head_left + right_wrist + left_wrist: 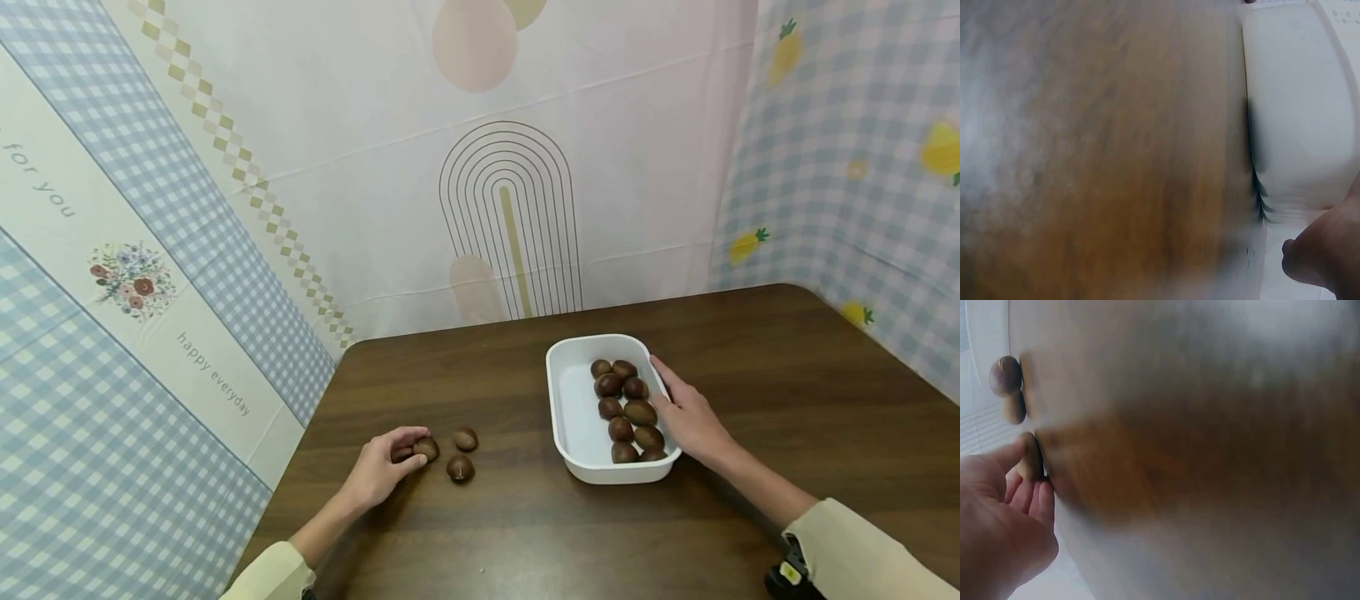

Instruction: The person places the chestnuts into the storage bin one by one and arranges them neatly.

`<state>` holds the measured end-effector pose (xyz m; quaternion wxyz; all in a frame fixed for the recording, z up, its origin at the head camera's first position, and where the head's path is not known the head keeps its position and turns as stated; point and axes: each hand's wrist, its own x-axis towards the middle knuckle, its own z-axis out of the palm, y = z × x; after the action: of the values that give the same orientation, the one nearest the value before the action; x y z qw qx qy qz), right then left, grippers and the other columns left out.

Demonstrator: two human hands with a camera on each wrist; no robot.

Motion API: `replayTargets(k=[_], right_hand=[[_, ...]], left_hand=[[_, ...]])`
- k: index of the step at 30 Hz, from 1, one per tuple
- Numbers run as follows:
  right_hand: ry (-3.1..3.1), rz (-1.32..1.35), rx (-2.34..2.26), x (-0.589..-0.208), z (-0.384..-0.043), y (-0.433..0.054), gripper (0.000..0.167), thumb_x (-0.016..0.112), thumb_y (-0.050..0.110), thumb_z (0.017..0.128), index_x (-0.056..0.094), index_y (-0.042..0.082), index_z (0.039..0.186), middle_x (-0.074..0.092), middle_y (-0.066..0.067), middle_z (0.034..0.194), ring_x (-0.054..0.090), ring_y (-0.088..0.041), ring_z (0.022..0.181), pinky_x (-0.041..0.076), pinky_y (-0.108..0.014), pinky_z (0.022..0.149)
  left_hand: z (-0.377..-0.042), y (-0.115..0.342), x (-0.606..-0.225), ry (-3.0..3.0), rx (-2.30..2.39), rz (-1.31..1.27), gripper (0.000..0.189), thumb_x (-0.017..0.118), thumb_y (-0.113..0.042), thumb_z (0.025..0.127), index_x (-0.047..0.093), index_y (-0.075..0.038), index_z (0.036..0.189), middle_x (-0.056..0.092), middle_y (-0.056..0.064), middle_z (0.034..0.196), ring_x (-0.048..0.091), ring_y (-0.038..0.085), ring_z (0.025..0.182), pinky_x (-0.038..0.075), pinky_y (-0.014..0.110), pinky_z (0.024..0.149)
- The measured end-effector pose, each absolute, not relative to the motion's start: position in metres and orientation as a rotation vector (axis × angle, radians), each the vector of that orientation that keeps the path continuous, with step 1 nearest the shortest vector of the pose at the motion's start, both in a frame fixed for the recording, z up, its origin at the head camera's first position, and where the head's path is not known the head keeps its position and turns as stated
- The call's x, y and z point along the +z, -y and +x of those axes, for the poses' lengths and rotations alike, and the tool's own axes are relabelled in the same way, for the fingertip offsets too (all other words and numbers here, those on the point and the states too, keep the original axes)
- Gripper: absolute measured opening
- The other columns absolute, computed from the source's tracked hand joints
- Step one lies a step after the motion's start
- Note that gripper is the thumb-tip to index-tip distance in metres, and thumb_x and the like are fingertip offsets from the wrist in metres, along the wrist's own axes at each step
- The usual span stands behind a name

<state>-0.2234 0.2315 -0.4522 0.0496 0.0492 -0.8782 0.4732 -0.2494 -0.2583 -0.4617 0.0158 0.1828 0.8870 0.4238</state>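
Note:
My left hand has its thumb and fingers around a brown chestnut at the left of the table. The left wrist view shows the thumb on one side of this chestnut and fingers below it. Just right of that hand lie two more chestnuts, a dull one and a glossy one. A white rectangular tub stands right of centre, with several chestnuts gathered along its right side. My right hand grips the tub's right edge, the thumb at the rim.
The dark wooden table reaches back to a printed white cloth. Blue checked cloth hangs at the left and at the right. A dark wrist device sits at the right sleeve.

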Motion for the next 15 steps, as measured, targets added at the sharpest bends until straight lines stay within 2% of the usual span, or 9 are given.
replayTargets(k=[15], right_hand=[[2.672, 0.140, 1.445, -0.4530, -0.2231, -0.2313, 0.065, 0.038, 0.009, 0.110, 0.014, 0.004, 0.170, 0.025, -0.037, 0.166, 0.033, -0.057, 0.148, 0.038, -0.070, 0.110]], left_hand=[[-0.2459, 0.2506, -0.4648, -2.835, 1.334, 0.479, 0.036, 0.078, -0.003, 0.096, 0.071, -0.003, 0.131, 0.072, 0.012, 0.131, 0.071, 0.032, 0.120, 0.058, 0.039, 0.099]])
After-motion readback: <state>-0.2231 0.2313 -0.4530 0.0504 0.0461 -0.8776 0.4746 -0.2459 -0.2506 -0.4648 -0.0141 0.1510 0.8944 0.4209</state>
